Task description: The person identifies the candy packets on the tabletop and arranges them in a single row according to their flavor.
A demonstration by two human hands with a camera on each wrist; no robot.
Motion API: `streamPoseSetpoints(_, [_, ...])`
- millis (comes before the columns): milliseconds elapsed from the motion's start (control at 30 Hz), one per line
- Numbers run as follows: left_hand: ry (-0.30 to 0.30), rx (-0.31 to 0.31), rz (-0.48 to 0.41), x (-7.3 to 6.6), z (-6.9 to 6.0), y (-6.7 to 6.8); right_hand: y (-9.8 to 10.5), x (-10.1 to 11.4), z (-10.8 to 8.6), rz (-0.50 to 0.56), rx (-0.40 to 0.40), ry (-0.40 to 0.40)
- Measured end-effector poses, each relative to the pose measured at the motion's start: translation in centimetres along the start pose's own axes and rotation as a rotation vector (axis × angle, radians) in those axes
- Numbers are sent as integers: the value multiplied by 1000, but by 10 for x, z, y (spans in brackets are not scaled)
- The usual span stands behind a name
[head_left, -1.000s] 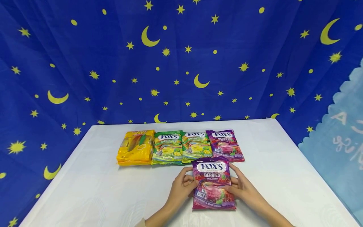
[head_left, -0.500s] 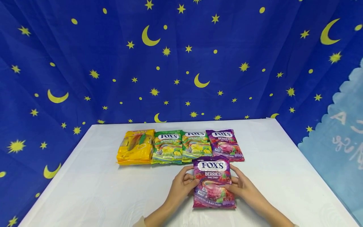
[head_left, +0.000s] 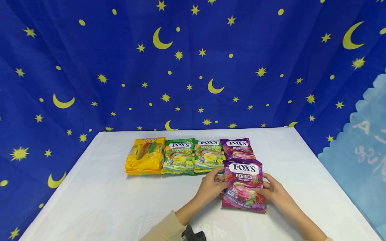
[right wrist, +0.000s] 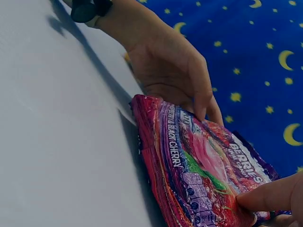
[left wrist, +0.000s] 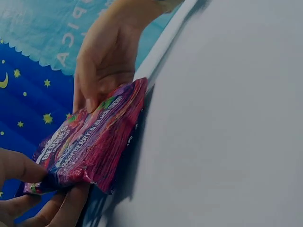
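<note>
A purple bag of Fox's berries candy point(head_left: 243, 185) is held by its two sides, face up and raised off the white table. My left hand point(head_left: 211, 184) pinches its left side, thumb on top and fingers beneath. On the opposite side my right hand point(head_left: 277, 193) grips it the same way. Both wrist views show a gap and a shadow under the bag point(left wrist: 94, 142). Behind it lies a second purple berries candy bag point(head_left: 237, 147), its lower part hidden by the held one.
Left of the second purple bag, in a row, lie two green Fox's spring tea candy bags point(head_left: 179, 155) and a yellow candy bag point(head_left: 145, 155). A blue curtain point(head_left: 193, 67) with moons and stars rises behind the white table point(head_left: 90, 194). Light blue cloth point(head_left: 362, 160) hangs at right.
Both hands have carried the held purple bag to the right and slightly away from me. It now overlaps the lower part of the other purple bag in view. The bags in the row lie still.
</note>
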State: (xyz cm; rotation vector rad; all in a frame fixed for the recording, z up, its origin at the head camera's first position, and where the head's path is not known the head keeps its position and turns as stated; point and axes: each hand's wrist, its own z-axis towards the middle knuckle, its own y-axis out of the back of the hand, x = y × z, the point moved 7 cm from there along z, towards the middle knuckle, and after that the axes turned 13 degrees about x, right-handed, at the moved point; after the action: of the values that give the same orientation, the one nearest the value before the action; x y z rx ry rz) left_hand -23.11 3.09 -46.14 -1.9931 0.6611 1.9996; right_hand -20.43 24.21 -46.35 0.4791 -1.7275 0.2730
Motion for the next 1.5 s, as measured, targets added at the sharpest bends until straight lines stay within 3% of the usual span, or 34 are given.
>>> streamPoseSetpoints(133, [-2, -2, 43, -8, 19, -8, 18, 1, -2, -4, -36, 8])
streamPoseSetpoints(367, [-67, -26, 177, -29, 54, -13, 47, 8, 2, -68, -92, -10])
streamPoseSetpoints(700, [-44, -76, 254, -47, 95, -18, 82, 11, 17, -91, -123, -35])
streamPoseSetpoints(1033, [43, -124, 86, -32, 118, -34, 117, 7, 27, -212, -125, -129])
streamPoseSetpoints(1133, [35, -126, 55, -34, 121, -41, 130, 7, 29, -246, -156, -150])
streamPoseSetpoints(1333, [0, -158, 180, -37, 126, -49, 147, 3, 36, -246, -235, -183])
streamPoseSetpoints(1500, [7, -94, 254, -36, 129, -58, 154, -1, 42, -272, -289, -163])
